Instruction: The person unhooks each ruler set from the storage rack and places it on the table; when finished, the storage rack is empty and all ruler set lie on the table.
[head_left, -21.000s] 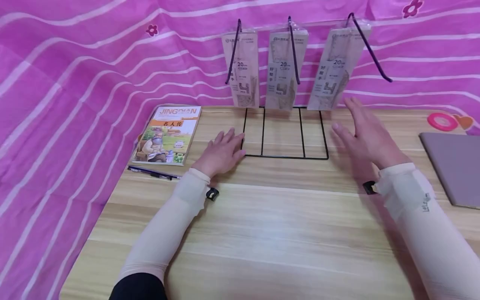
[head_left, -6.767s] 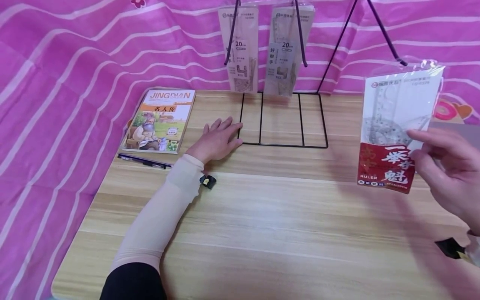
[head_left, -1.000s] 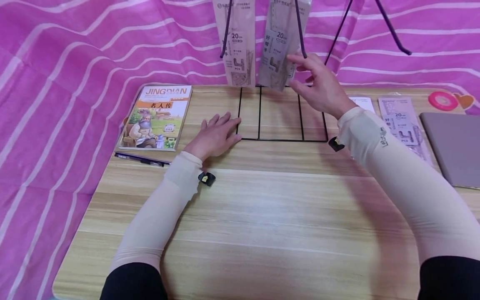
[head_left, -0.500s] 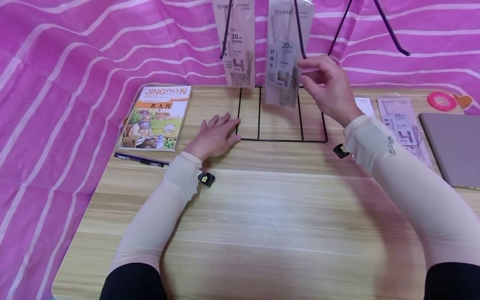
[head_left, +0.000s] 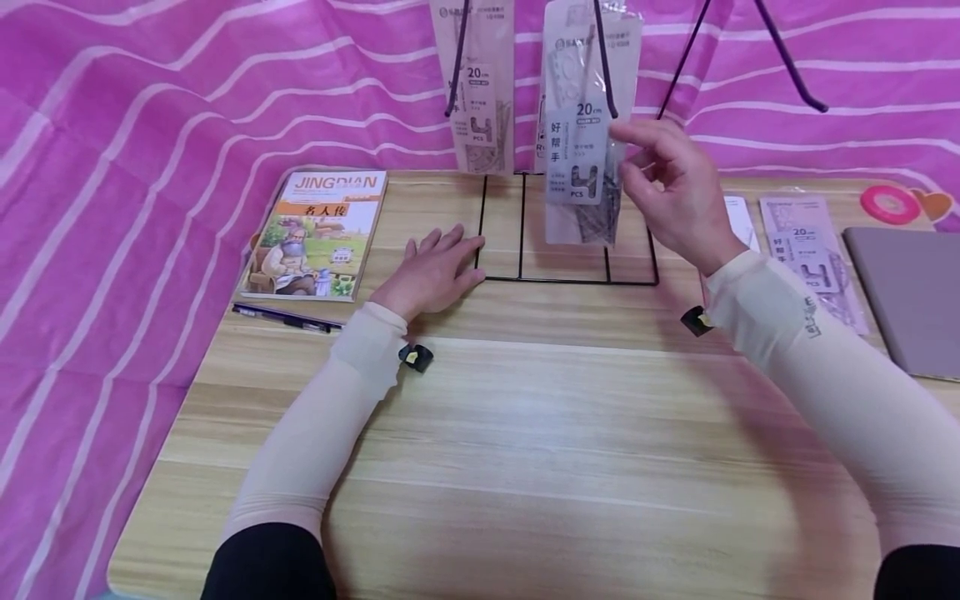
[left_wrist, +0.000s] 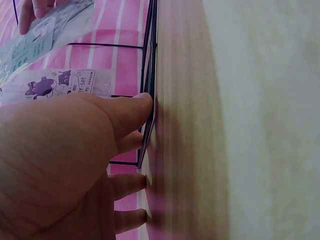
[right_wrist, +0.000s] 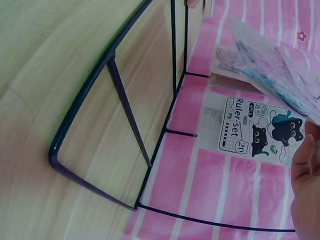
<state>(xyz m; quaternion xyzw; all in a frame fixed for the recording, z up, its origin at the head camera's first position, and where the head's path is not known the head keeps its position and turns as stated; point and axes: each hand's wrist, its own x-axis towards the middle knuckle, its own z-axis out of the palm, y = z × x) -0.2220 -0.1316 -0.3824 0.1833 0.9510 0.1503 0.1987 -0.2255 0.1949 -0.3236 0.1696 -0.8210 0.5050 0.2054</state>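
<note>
My right hand (head_left: 667, 187) pinches the right edge of a clear ruler-set packet (head_left: 573, 158), marked 20 cm and 4 PCS. The packet hangs at the middle hook (head_left: 606, 67) of a black wire rack (head_left: 577, 281). Behind it, the right wrist view shows a second ruler-set packet (right_wrist: 255, 130) with black cats, hanging against the cloth. My left hand (head_left: 431, 271) lies with fingers spread at the left side of the rack's base. In the left wrist view its thumb (left_wrist: 135, 110) touches the base wire.
Another ruler packet (head_left: 480, 100) hangs on the left hook; the right hook (head_left: 791, 62) bears nothing. A book (head_left: 315, 233) and pens (head_left: 285, 317) lie left. On the right lie a white packet (head_left: 741, 221), a ruler packet (head_left: 801, 242) and a flat grey object (head_left: 911, 300).
Over the last second my right hand has drawn the middle packet forward and down along its hook. Earlier it took packets from the right hook; two now lie on the table. The left hand stays put.
</note>
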